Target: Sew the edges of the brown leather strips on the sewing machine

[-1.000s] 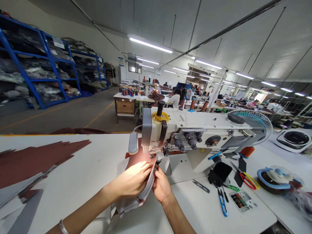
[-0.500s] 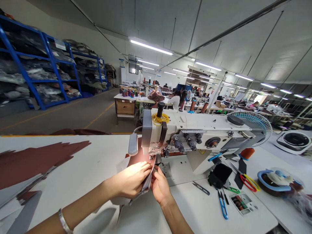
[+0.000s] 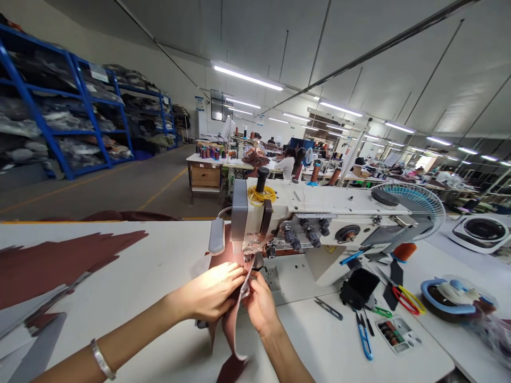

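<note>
No legible text or labels

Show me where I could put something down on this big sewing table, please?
Bare white tabletop lies between the brown cut pieces and the left hand. Another patch sits between the right hand and the blue-handled snips. Both hands hold a brown strip. Further right it's crowded: a black holder and red-and-yellow scissors.
</note>
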A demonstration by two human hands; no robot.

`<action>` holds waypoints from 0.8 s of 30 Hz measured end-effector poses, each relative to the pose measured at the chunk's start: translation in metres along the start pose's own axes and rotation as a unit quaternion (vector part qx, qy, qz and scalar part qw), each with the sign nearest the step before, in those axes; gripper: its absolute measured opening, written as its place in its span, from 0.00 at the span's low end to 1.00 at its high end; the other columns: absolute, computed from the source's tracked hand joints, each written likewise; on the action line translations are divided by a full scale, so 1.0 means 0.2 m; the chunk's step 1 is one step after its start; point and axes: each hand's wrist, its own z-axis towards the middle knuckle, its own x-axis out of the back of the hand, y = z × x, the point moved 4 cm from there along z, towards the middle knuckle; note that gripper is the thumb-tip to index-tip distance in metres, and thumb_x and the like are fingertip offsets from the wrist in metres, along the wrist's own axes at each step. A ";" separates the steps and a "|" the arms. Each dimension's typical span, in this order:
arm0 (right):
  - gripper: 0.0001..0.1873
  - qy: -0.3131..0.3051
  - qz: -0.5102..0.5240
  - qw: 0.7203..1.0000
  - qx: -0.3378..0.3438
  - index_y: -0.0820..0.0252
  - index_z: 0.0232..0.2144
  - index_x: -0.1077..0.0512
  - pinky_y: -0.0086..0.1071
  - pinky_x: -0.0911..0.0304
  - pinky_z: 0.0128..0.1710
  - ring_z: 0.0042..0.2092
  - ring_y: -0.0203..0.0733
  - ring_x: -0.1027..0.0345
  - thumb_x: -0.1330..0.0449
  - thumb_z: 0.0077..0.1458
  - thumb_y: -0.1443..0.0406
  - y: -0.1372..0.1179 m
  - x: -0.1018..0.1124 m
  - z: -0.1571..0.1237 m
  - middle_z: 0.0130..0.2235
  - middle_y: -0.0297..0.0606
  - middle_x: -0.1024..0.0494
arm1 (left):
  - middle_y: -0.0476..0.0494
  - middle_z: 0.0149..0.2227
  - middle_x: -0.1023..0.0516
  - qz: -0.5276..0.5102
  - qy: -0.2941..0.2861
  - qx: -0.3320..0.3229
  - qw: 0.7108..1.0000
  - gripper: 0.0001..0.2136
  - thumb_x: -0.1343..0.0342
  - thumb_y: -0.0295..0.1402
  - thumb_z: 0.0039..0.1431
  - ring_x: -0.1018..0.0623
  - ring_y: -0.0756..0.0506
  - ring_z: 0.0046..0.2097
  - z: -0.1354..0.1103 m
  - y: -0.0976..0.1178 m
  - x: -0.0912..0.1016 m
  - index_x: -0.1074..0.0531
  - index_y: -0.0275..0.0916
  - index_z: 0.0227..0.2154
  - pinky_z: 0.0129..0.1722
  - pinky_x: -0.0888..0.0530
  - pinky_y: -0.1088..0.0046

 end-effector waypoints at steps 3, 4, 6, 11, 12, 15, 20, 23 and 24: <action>0.10 -0.012 0.016 1.000 0.011 0.56 0.35 0.25 0.23 0.35 0.33 0.31 0.30 0.28 0.34 0.46 0.66 0.00 0.00 -0.01 0.33 0.31 0.19 | 0.40 0.43 0.25 0.017 0.009 0.012 1.000 0.10 0.45 0.30 0.57 0.27 0.40 0.46 0.00 0.01 -0.02 0.29 0.37 0.42 0.49 0.31 0.63; 0.10 -0.020 0.021 1.000 0.012 0.56 0.35 0.26 0.25 0.33 0.37 0.34 0.32 0.26 0.34 0.47 0.65 0.00 -0.01 -0.01 0.35 0.32 0.18 | 0.40 0.43 0.25 0.025 0.013 0.016 0.999 0.11 0.45 0.32 0.57 0.27 0.39 0.46 -0.01 0.02 -0.03 0.29 0.37 0.43 0.49 0.31 0.63; 0.10 -0.036 0.023 0.999 0.013 0.55 0.35 0.26 0.28 0.33 0.43 0.39 0.36 0.24 0.34 0.47 0.65 0.00 -0.02 -0.02 0.38 0.34 0.17 | 0.39 0.44 0.25 0.037 0.025 0.026 0.999 0.13 0.43 0.36 0.58 0.27 0.39 0.46 -0.01 0.02 -0.04 0.29 0.36 0.44 0.50 0.31 0.62; 0.12 0.000 0.015 1.000 0.023 0.56 0.33 0.26 0.30 0.32 0.44 0.41 0.39 0.24 0.32 0.42 0.64 -0.02 -0.02 -0.01 0.36 0.35 0.17 | 0.36 0.47 0.25 0.057 0.052 0.043 0.996 0.15 0.46 0.39 0.62 0.28 0.38 0.47 0.00 0.03 -0.06 0.30 0.35 0.47 0.49 0.30 0.60; 0.12 0.008 0.019 1.000 0.021 0.56 0.32 0.25 0.31 0.31 0.44 0.41 0.40 0.23 0.31 0.41 0.65 -0.01 -0.02 -0.01 0.35 0.35 0.16 | 0.37 0.46 0.25 0.061 0.055 0.046 0.996 0.14 0.47 0.39 0.62 0.28 0.38 0.47 0.00 0.03 -0.06 0.30 0.35 0.46 0.49 0.30 0.59; 0.12 0.019 0.029 0.999 0.012 0.56 0.33 0.25 0.33 0.31 0.44 0.40 0.41 0.23 0.31 0.41 0.64 0.00 0.00 0.01 0.36 0.35 0.16 | 0.38 0.43 0.25 0.081 0.057 0.062 0.993 0.13 0.48 0.41 0.64 0.27 0.38 0.45 0.02 0.04 -0.08 0.28 0.35 0.41 0.47 0.30 0.58; 0.13 0.027 0.017 0.999 0.007 0.58 0.34 0.23 0.30 0.31 0.40 0.37 0.39 0.24 0.33 0.42 0.64 0.00 0.02 0.00 0.35 0.36 0.17 | 0.40 0.38 0.27 0.113 0.083 0.089 0.986 0.12 0.51 0.39 0.66 0.28 0.40 0.42 0.04 0.05 -0.12 0.27 0.36 0.37 0.45 0.31 0.58; 0.12 0.008 -0.010 0.999 0.031 0.59 0.35 0.23 0.28 0.32 0.40 0.39 0.38 0.24 0.34 0.43 0.65 -0.03 0.00 -0.02 0.36 0.35 0.17 | 0.40 0.36 0.27 0.151 0.085 0.076 0.982 0.13 0.53 0.38 0.67 0.29 0.39 0.41 0.04 0.04 -0.16 0.26 0.38 0.36 0.43 0.31 0.58; 0.11 0.005 -0.019 0.999 0.034 0.58 0.34 0.23 0.28 0.32 0.39 0.38 0.38 0.25 0.34 0.43 0.65 -0.03 -0.01 -0.03 0.35 0.35 0.18 | 0.39 0.36 0.27 0.163 0.083 0.071 0.981 0.13 0.54 0.38 0.67 0.29 0.39 0.41 0.05 0.04 -0.17 0.26 0.38 0.35 0.43 0.32 0.58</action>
